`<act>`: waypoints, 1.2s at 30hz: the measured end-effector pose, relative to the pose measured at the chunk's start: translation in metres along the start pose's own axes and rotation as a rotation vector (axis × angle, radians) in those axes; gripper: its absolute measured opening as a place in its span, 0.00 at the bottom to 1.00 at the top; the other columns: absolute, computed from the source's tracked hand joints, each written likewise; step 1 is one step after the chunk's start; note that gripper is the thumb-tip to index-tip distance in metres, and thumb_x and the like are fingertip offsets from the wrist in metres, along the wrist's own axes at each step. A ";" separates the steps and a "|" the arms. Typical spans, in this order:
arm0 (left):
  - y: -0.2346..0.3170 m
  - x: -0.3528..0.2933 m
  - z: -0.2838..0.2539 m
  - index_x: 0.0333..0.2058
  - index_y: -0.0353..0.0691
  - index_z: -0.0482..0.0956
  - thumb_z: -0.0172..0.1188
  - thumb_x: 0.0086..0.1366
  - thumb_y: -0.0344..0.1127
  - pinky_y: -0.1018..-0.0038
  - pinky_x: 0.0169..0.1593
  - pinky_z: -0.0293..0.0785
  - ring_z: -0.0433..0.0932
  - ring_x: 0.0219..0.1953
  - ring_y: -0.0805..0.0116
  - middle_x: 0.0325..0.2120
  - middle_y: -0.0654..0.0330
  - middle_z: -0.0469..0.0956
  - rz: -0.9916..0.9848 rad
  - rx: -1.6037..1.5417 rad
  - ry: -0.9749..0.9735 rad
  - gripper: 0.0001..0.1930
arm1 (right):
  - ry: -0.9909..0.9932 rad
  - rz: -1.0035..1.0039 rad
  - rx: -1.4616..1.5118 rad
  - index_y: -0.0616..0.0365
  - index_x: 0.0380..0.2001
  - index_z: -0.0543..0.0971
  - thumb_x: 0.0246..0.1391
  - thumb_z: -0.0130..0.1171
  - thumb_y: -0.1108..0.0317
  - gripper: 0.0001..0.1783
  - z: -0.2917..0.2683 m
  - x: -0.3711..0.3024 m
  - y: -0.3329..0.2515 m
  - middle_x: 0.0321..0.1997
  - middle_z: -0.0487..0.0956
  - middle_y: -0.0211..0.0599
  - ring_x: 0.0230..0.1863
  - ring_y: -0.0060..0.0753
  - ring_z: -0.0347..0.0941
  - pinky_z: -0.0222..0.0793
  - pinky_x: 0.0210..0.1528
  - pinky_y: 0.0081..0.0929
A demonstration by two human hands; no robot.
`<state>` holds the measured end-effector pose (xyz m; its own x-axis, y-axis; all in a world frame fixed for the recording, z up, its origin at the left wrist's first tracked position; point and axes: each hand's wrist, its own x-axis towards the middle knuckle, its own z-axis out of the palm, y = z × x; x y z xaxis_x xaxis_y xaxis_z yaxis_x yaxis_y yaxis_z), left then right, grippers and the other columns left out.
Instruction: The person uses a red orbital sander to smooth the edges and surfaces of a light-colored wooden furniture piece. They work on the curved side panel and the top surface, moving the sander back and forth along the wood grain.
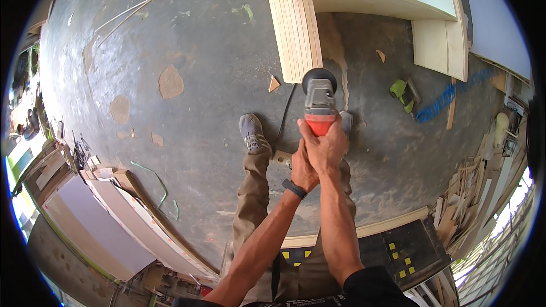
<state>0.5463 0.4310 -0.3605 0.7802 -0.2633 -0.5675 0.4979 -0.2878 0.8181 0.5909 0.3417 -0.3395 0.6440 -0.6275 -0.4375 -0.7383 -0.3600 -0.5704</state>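
Holding angle grinder (320,98) at near end of wooden strips (294,23) with right hand (328,150) wrapped round and, likely for steadiness, left hand (303,169) of unclear grip

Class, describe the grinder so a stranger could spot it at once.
Find the pale boards at top centre. Near their lower end, the right hand grips the grinder. Unlike the green tool on the floor, it is red and grey with a round black disc.

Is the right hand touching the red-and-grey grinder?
Touching. The head view shows the right hand gripping the grinder, its fingers closed against the red section.
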 end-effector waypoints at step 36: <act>0.000 -0.006 0.010 0.56 0.30 0.68 0.77 0.57 0.44 0.55 0.47 0.80 0.85 0.45 0.36 0.41 0.37 0.84 -0.026 0.061 0.049 0.37 | 0.006 -0.034 0.092 0.64 0.55 0.75 0.49 0.79 0.48 0.39 -0.005 0.001 0.006 0.44 0.85 0.53 0.44 0.60 0.84 0.79 0.47 0.50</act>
<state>0.5375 0.4239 -0.3582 0.7857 -0.2105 -0.5816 0.4950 -0.3499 0.7953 0.5861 0.3357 -0.3403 0.6670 -0.6205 -0.4124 -0.6940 -0.3161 -0.6468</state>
